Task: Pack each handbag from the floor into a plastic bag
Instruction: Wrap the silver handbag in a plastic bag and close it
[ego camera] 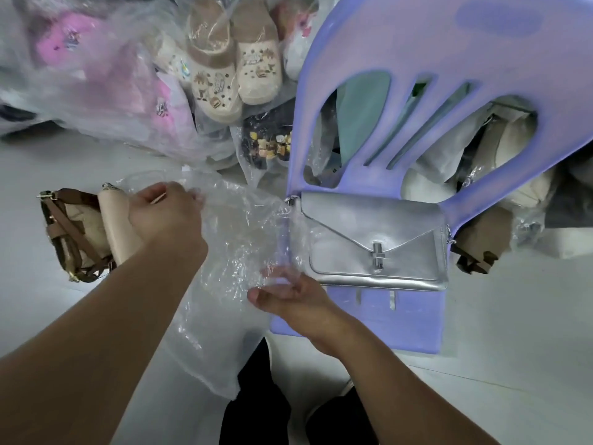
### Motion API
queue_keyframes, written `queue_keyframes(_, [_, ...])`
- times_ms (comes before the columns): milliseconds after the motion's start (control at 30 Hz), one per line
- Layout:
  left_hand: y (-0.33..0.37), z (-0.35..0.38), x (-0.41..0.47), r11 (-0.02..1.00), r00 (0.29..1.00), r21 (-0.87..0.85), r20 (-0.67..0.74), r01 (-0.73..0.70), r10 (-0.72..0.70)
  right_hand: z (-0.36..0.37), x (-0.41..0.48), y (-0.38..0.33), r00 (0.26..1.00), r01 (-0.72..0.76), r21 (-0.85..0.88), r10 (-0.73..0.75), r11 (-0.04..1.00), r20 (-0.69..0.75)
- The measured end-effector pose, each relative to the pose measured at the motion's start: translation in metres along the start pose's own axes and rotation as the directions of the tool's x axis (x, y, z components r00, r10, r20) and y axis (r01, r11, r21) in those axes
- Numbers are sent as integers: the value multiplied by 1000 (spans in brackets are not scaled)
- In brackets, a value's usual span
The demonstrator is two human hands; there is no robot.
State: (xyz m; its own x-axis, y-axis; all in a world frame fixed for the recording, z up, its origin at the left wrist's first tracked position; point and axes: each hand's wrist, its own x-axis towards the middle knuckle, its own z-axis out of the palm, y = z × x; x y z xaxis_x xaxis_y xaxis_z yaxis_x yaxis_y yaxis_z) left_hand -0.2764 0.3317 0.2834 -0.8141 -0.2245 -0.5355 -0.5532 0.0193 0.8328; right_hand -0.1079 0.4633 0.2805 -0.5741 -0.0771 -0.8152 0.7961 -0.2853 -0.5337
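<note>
My left hand (167, 213) and right hand (288, 297) are pinching the plastic bag (231, 239) open. The slippery film is at risk of collapsing shut, or snagging on the clasp of the silver handbag (375, 239) lying toward the chair seat's (369, 322) back edge.

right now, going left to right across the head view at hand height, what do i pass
tan handbag → left hand → clear plastic bag → silver handbag
</note>
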Motion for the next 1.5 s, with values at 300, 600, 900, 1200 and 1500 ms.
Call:
queue_keyframes(300, [-16, -32, -66, 285, 400, 293, 782, -913, 478, 4, 15, -75, 974, 74, 437, 29, 896, -223])
queue_keyframes(600, [-38, -10, -51, 760, 943, 616, -80, -207, 322, -6, 2, -72, 993, 28, 46, -22, 999, -114])
queue_keyframes(900, [-2, 2, -47, 873, 947, 488, -272, -15, 168, -22, -14, -40, 991, -120, 147, 111, 982, 68])
queue_keyframes(1200, [-61, -7, -120, 476, 607, 406, 674, -780, 421, -26, 1, -62, 900, 87, 155, -11, 984, -435])
queue_keyframes(1500, [-70, -8, -94, 424, 880, 783, 324, -455, 346, -64, 8, -39, 682, 173, -419, -415, 891, -602])
